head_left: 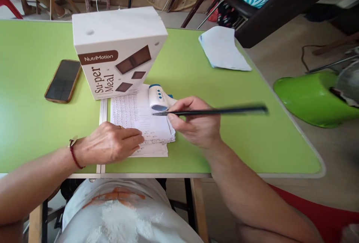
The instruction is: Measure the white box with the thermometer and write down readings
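Observation:
My right hand [196, 121] pinches a long, slim black pen [238, 110], with its tip pointing left over the sheets of paper [146, 121]. The far end of the pen is blurred. Rows of small handwriting cover part of the top sheet. My left hand [112, 142] lies on the left side of the papers, holding nothing, with its fingers stretched over the lower edge. Just beyond the pen tip, a white and blue infrared thermometer [157, 97] rests on the papers, its handle partly behind my right hand.
A white NutriMotion box [120, 56] stands at the papers' far edge. Left of it is a phone [63, 81] on the green table [238, 138]. Folded white paper [223, 48] lies at the far right. A green stool [311, 99] is beyond the right edge.

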`<state>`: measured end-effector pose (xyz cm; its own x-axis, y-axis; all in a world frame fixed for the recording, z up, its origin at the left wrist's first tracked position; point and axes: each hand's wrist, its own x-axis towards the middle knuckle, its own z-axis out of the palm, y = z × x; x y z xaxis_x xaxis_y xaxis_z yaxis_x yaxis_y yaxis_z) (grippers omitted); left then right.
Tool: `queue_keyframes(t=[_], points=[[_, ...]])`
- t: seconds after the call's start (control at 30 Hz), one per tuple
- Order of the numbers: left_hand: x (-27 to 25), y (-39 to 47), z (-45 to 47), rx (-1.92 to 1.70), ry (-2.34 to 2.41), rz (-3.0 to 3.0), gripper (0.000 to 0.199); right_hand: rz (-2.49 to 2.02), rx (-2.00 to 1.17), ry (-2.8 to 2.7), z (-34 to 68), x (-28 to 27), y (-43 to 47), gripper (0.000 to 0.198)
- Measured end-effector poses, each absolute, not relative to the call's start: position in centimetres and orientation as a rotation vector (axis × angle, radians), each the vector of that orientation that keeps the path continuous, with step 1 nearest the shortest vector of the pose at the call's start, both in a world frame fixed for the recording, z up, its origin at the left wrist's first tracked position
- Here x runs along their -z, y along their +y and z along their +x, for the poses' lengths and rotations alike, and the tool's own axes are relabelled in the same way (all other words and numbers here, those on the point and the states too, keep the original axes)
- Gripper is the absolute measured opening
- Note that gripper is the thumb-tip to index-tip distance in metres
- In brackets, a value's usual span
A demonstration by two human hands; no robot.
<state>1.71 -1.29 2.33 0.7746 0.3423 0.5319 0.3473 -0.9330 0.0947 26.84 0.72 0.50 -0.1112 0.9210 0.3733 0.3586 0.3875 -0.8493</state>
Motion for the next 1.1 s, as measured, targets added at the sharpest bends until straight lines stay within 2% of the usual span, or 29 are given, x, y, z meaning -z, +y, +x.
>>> queue_keyframes(t=[0.07,0.17,0.23,0.57,1.1], points=[[-2.0,-1.7,2.0,0.761,-0.592,-2.951,0.023,-1.110,-0.860,-1.529,26.1,-0.5,0.4,0.013],[-1.8,-2.0,2.0,0.572,-0.641,-2.933,0.024,-1.056,-1.071,-1.505,24.9,-0.3,0.0,0.004],[-1.7,-2.0,1.9,0.488,-0.667,-2.921,0.023,-1.059,-1.121,-1.523,24.4,-0.1,-0.1,0.008],[-1.6,-1.7,1.9,0.310,-0.694,-2.948,0.022,-1.194,-0.940,-1.631,23.6,1.3,-0.3,0.009],[-1.5,-1.7,1.9,0.374,-0.705,-2.999,0.023,-1.139,-0.902,-1.718,23.6,2.0,-0.2,0.012]])
